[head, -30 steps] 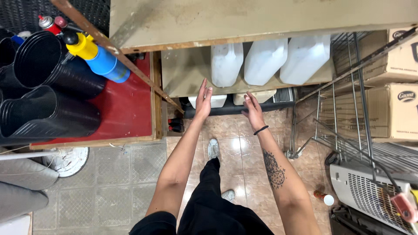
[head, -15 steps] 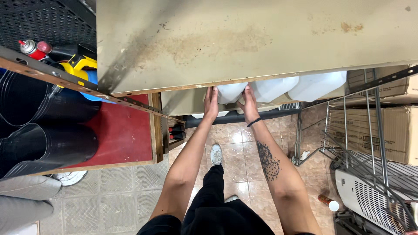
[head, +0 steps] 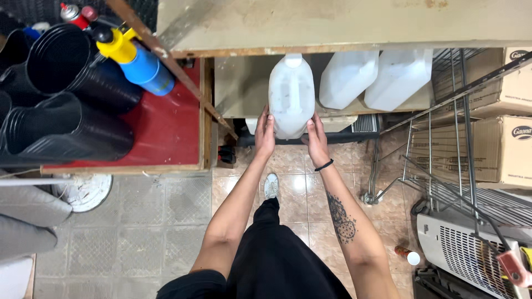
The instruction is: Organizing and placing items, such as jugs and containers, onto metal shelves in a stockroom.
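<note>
Both hands gripped a white plastic jug (head: 291,97) at its near end, left hand (head: 265,134) and right hand (head: 316,138) with fingers pressed flat against its sides. It sat partly off the low shelf (head: 238,94), left of two matching jugs (head: 371,77) that remained on the shelf.

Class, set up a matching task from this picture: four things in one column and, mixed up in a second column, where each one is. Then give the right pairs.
Things:
1. white jug
2. blue spray bottle
3. cardboard boxes
4. black tubs

Places:
A. lying on the red surface, far left
B. between the left hand and right hand
C. on the wire rack, far right
D. beside the black tubs, yellow top

Pairs: 1-B, 2-D, 3-C, 4-A
</note>
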